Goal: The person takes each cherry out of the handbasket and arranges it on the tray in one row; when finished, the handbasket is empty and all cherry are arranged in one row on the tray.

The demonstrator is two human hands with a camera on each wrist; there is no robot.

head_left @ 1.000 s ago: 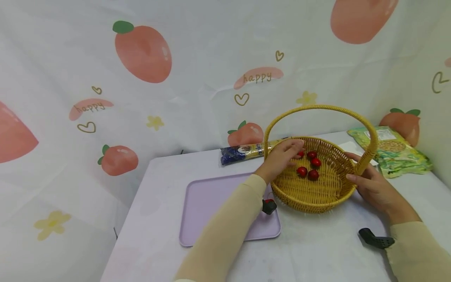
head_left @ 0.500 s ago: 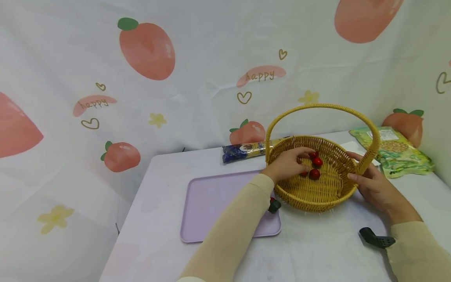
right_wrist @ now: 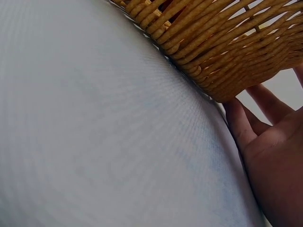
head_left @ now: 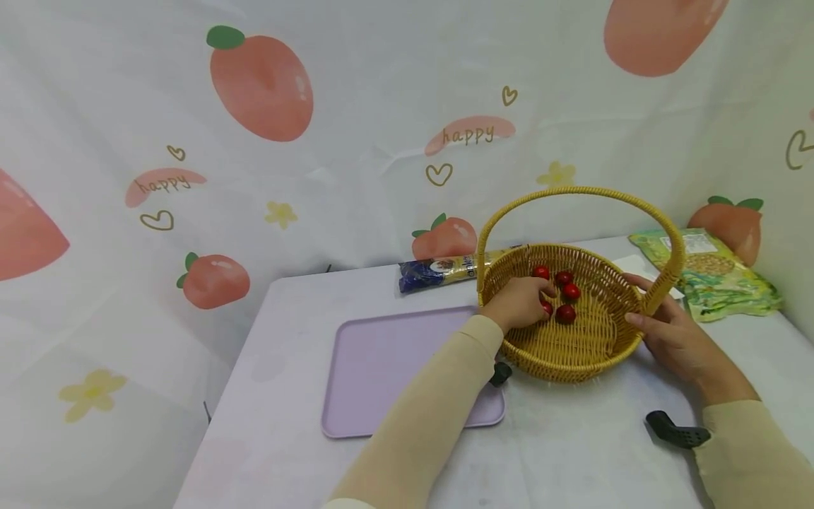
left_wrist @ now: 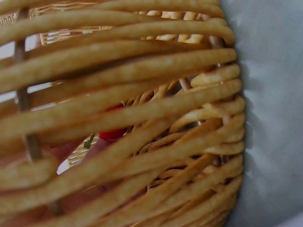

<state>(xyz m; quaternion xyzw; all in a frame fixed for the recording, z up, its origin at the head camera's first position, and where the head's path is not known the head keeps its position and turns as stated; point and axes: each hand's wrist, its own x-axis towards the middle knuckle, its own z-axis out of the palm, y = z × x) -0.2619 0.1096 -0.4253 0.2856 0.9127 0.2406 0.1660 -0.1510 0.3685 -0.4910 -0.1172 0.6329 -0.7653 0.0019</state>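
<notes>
A round yellow wicker basket (head_left: 572, 367) with a tall arched handle stands on the table. Several small, shiny red fruits (head_left: 565, 314) lie inside it. My left hand (head_left: 518, 302) reaches over the near-left rim, finger and thumb closed about one red fruit (head_left: 545, 309) that is partly hidden by them. In the left wrist view, the wicker wall (left_wrist: 118, 109) covers most of that hand, and a bit of red fruit (left_wrist: 112, 126) shows through a gap. My right hand (head_left: 677, 343) grips the basket's right side by the handle's foot; its fingers touch the wicker in the right wrist view.
A shallow lilac tray (head_left: 381, 367) lies left of the basket, under the left forearm. Behind stands a blue and yellow pasta packet (head_left: 439, 273). A green bag (head_left: 706, 272) and a white sheet are at the back right. A printed cloth (head_left: 356, 141) hangs behind.
My left hand has moved down and deeper into the basket, from the upper-left red fruit to a nearer one. My right hand and the basket have stayed put.
</notes>
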